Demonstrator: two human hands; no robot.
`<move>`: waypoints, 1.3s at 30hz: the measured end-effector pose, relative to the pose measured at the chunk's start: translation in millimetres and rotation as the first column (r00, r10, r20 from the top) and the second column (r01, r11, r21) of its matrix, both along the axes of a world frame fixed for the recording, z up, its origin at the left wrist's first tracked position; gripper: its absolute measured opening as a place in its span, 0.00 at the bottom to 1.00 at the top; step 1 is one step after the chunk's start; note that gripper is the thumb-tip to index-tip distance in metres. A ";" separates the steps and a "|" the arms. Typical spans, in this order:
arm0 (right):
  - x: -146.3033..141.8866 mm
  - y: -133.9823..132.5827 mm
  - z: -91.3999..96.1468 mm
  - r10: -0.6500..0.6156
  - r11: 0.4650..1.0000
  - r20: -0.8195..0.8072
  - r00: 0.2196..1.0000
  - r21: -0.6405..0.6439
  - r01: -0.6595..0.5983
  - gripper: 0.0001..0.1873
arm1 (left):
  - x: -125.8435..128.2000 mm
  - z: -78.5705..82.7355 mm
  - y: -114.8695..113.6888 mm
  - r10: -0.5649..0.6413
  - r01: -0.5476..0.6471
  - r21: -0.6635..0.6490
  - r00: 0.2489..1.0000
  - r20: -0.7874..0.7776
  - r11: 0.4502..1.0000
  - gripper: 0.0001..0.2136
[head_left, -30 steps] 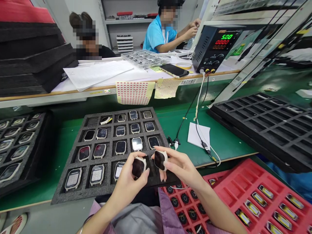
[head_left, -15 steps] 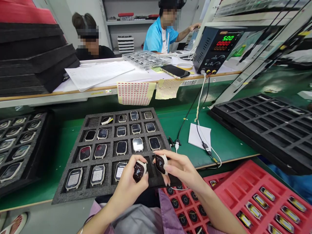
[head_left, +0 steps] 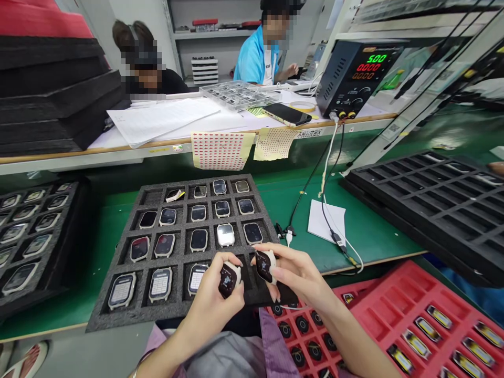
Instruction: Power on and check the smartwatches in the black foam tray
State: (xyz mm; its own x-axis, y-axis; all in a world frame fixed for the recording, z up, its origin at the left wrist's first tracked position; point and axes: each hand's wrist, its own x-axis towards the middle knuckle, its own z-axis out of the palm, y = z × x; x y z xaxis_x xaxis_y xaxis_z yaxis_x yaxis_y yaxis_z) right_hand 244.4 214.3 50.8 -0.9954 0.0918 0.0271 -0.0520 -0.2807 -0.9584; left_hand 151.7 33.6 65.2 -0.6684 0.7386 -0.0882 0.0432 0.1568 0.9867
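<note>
My left hand (head_left: 214,294) pinches a smartwatch case (head_left: 229,279) with a dark, lit screen and a pale frame, with no strap on it. A similar smartwatch case (head_left: 264,265) is held between the thumb and fingers of my right hand (head_left: 297,273), its screen also lit. Both hands are above the front right part of a grey foam tray (head_left: 179,268). Several more watch cases lie face up in the tray's compartments, among them one with a white list screen (head_left: 160,283) and one with a bright blank screen (head_left: 226,235). My fingers hide some front compartments.
Another foam tray with watches (head_left: 29,239) stands left. Red trays (head_left: 378,307) hold yellow-black parts and round black pieces at lower right. Black trays (head_left: 417,194) lie right. A power supply (head_left: 360,79) and a phone (head_left: 286,114) sit on the shelf; cables hang down. Two people sit beyond.
Both hands keep hold of their watches with almost the same pose. The view has shifted slightly. The person in blue has lowered an outstretched arm.
</note>
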 end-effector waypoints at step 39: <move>-3.8 -6.0 5.8 -0.104 0.986 -0.066 0.992 -0.136 0.094 0.27 | -8.2 -12.8 0.2 -0.172 0.053 0.365 0.938 0.301 0.930 0.18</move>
